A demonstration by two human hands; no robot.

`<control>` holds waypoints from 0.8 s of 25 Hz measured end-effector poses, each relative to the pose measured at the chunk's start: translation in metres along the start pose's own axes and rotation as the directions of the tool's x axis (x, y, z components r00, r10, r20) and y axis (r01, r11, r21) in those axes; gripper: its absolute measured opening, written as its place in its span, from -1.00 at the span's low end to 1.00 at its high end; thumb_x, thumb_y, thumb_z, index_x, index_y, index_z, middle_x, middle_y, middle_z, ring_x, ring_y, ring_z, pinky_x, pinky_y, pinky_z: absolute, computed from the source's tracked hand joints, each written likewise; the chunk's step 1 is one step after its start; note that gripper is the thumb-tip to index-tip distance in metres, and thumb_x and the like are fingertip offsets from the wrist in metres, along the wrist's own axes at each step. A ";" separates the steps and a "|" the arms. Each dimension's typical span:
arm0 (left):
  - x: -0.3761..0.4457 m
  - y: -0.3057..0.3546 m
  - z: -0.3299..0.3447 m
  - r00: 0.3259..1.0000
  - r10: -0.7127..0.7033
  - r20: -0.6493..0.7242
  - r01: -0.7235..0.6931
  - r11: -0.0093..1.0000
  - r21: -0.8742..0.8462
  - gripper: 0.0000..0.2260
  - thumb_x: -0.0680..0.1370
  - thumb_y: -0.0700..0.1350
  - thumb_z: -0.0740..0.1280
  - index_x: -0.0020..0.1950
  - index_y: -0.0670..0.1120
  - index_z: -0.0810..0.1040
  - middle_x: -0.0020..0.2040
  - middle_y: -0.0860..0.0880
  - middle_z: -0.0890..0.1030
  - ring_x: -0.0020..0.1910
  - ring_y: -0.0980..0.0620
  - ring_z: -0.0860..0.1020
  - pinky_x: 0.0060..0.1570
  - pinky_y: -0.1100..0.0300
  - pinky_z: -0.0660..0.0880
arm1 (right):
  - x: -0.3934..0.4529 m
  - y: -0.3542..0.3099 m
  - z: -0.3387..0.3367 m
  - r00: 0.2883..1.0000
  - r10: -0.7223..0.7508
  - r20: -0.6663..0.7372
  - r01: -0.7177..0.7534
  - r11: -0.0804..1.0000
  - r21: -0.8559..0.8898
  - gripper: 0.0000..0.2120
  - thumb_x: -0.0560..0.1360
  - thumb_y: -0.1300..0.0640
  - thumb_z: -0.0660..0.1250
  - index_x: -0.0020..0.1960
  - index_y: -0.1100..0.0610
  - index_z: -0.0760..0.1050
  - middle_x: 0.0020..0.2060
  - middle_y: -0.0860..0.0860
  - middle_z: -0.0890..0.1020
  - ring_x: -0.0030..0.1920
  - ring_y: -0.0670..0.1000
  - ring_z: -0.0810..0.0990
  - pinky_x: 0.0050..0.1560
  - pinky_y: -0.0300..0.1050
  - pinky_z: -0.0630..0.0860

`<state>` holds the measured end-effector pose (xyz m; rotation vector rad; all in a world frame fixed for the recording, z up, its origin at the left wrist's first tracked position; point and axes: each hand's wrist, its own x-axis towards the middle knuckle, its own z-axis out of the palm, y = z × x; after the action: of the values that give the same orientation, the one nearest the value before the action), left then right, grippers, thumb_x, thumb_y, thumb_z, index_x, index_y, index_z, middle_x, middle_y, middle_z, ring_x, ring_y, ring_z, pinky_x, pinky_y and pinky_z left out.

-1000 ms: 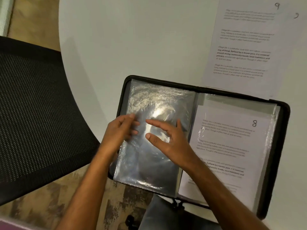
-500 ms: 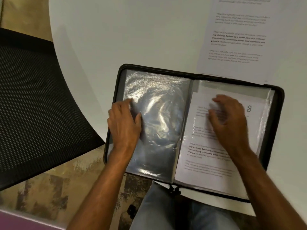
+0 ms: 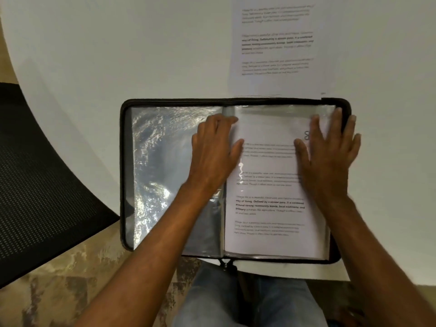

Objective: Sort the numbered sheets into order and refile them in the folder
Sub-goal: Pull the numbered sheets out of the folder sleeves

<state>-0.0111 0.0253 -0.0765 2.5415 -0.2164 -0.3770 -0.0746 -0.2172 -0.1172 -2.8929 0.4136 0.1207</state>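
Two hands now lie on the right-hand page of the folder (image 3: pixel 122 175), where a second ago both hovered over the shiny empty sleeve (image 3: pixel 165 175) on the left. We see the left hand (image 3: pixel 213 152) crossed over the spine, its fingers bent at the inner edge of the sheet marked 8 (image 3: pixel 271 185) and its thumb lying on the plastic; whether it pinches the pocket's edge or only presses there we cannot tell. The right hand (image 3: pixel 330 152) lies spread and flat on the outer part of that page, fingers straight, holding nothing — half a second ago it was bunched over the page's upper middle.

The folder rests open on the white table (image 3: pixel 118 55), its near edge overhanging toward our lap. Sheet 8 sits inside the right pocket, with a strip of clear plastic left above its top edge. Beyond the folder's far edge lie loose sheets (image 3: pixel 278 50), not yet filed.

We judge that this shift marks the seating and smoothing of sheet 8, so its filing looks close to done. What remains, as we read it, is to turn to a fresh pocket and take up the next number from the loose pile — the task is well along but not finished.
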 end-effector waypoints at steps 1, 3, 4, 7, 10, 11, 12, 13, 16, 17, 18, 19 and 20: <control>0.008 0.005 0.002 1.000 0.025 -0.001 -0.025 1.000 0.014 -0.57 0.63 0.01 0.38 0.48 -0.02 0.43 0.44 -0.09 0.42 0.39 -0.08 0.37 0.29 0.04 0.30 | 0.001 -0.001 -0.001 1.000 -0.010 -0.016 0.010 1.000 -0.003 -0.46 0.74 -0.18 0.02 0.66 0.01 0.18 0.68 0.15 -0.01 0.66 0.27 -0.09 0.60 0.32 -0.06; 0.025 0.015 0.005 0.997 0.074 0.007 -0.074 0.996 0.043 -0.56 0.63 0.00 0.37 0.50 -0.02 0.43 0.44 -0.10 0.42 0.40 -0.11 0.37 0.32 -0.05 0.34 | 0.001 -0.001 -0.002 0.998 -0.033 -0.056 0.034 0.999 0.014 -0.54 0.74 -0.10 0.08 0.60 -0.03 0.32 0.67 0.15 0.08 0.65 0.28 0.00 0.59 0.31 -0.02; 0.032 0.018 0.006 0.995 0.095 0.010 -0.096 0.994 0.050 -0.56 0.63 -0.01 0.37 0.51 -0.01 0.45 0.44 -0.10 0.42 0.40 -0.12 0.38 0.33 -0.08 0.34 | 0.001 -0.001 -0.003 0.995 -0.052 -0.085 0.055 0.998 0.040 -0.58 0.74 -0.06 0.12 0.57 -0.04 0.38 0.66 0.15 0.13 0.65 0.29 0.04 0.59 0.31 0.00; 0.051 0.026 0.008 0.981 0.192 0.017 -0.192 0.978 0.075 -0.65 0.63 -0.03 0.36 0.43 0.03 0.55 0.37 -0.06 0.49 0.36 -0.10 0.41 0.27 0.00 0.25 | -0.005 0.001 -0.012 0.983 -0.103 -0.152 0.127 0.979 0.160 -0.64 0.74 0.02 0.17 0.52 -0.04 0.46 0.63 0.16 0.21 0.63 0.29 0.13 0.57 0.24 0.07; 0.062 0.028 0.005 0.964 0.256 0.070 -0.262 0.960 0.102 -0.82 0.63 -0.02 0.36 0.21 0.12 0.66 0.25 0.05 0.54 0.29 -0.05 0.43 0.20 0.04 0.14 | -0.012 -0.002 -0.029 0.987 -0.099 -0.128 0.145 0.891 0.430 -0.61 0.73 0.03 0.22 0.53 0.01 0.44 0.63 0.12 0.24 0.61 0.14 0.22 0.59 0.04 0.25; 0.065 0.028 0.004 0.960 0.268 0.083 -0.276 0.956 0.102 -0.86 0.62 -0.02 0.37 0.15 0.13 0.67 0.21 0.07 0.54 0.27 -0.03 0.43 0.19 0.03 0.14 | -0.015 -0.004 -0.035 0.991 -0.080 -0.108 0.124 0.854 0.505 -0.58 0.72 0.03 0.24 0.56 0.03 0.40 0.61 0.11 0.26 0.59 0.07 0.26 0.57 -0.06 0.29; 0.067 0.028 0.001 0.957 0.276 0.091 -0.285 0.953 0.100 -0.88 0.62 -0.02 0.38 0.11 0.14 0.68 0.19 0.08 0.54 0.26 -0.02 0.43 0.19 0.02 0.14 | -0.016 -0.007 -0.042 0.995 -0.045 -0.088 0.087 0.821 0.565 -0.53 0.70 0.03 0.27 0.59 0.05 0.34 0.59 0.09 0.29 0.56 -0.02 0.29 0.52 -0.20 0.32; 0.068 0.028 -0.001 0.955 0.282 0.096 -0.291 0.952 0.096 -0.88 0.61 -0.02 0.39 0.10 0.14 0.68 0.18 0.09 0.52 0.25 0.00 0.42 0.20 0.02 0.14 | -0.017 -0.007 -0.047 0.998 0.008 -0.063 0.033 0.784 0.620 -0.46 0.68 0.03 0.31 0.62 0.04 0.28 0.55 0.05 0.33 0.50 -0.13 0.34 0.44 -0.33 0.35; 0.070 0.028 -0.009 0.947 0.285 0.145 -0.292 0.956 0.029 -0.84 0.61 -0.10 0.36 0.08 0.11 0.70 0.12 0.12 0.52 0.18 0.09 0.44 0.23 0.06 0.14 | -0.016 -0.010 -0.058 0.981 0.186 0.053 -0.158 0.608 0.778 -0.41 0.63 0.13 0.40 0.58 0.00 0.25 0.34 -0.08 0.50 0.21 -0.37 0.50 0.13 -0.46 0.49; 0.071 0.029 -0.011 0.943 0.280 0.178 -0.279 0.960 -0.029 -0.78 0.59 -0.18 0.33 0.06 0.08 0.71 0.08 0.11 0.56 0.11 0.12 0.49 0.25 0.07 0.20 | -0.016 -0.010 -0.059 0.969 0.223 0.103 -0.210 0.534 0.819 -0.47 0.63 0.20 0.39 0.54 0.02 0.31 0.26 -0.09 0.55 0.16 -0.36 0.56 0.07 -0.44 0.53; 0.073 0.031 -0.013 0.939 0.272 0.209 -0.257 0.962 -0.093 -0.71 0.56 -0.27 0.28 0.03 0.04 0.73 0.02 0.11 0.61 0.03 0.16 0.54 0.26 0.09 0.31 | -0.017 -0.008 -0.059 0.957 0.248 0.153 -0.256 0.467 0.846 -0.55 0.63 0.26 0.35 0.48 0.05 0.37 0.20 -0.08 0.60 0.11 -0.33 0.61 0.00 -0.43 0.56; 0.075 0.032 -0.016 0.936 0.261 0.236 -0.232 0.962 -0.145 -0.65 0.52 -0.34 0.24 0.00 0.01 0.74 -0.03 0.11 0.63 -0.05 0.22 0.56 0.21 0.13 0.43 | -0.019 -0.008 -0.059 0.945 0.268 0.186 -0.289 0.428 0.856 -0.61 0.64 0.30 0.31 0.43 0.08 0.42 0.16 -0.06 0.63 0.08 -0.28 0.65 -0.06 -0.42 0.57; 0.079 0.034 -0.018 0.932 0.249 0.262 -0.209 0.963 -0.171 -0.60 0.49 -0.40 0.21 -0.03 0.01 0.74 -0.08 0.15 0.63 -0.10 0.26 0.56 0.13 0.17 0.50 | -0.019 -0.007 -0.058 0.937 0.287 0.199 -0.309 0.417 0.855 -0.66 0.64 0.32 0.29 0.38 0.09 0.45 0.14 -0.05 0.65 0.06 -0.26 0.67 -0.09 -0.42 0.57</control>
<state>0.0666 -0.0122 -0.0601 2.2846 -0.5690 -0.6380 -0.0884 -0.2184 -0.0572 -1.7408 0.7274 -0.0177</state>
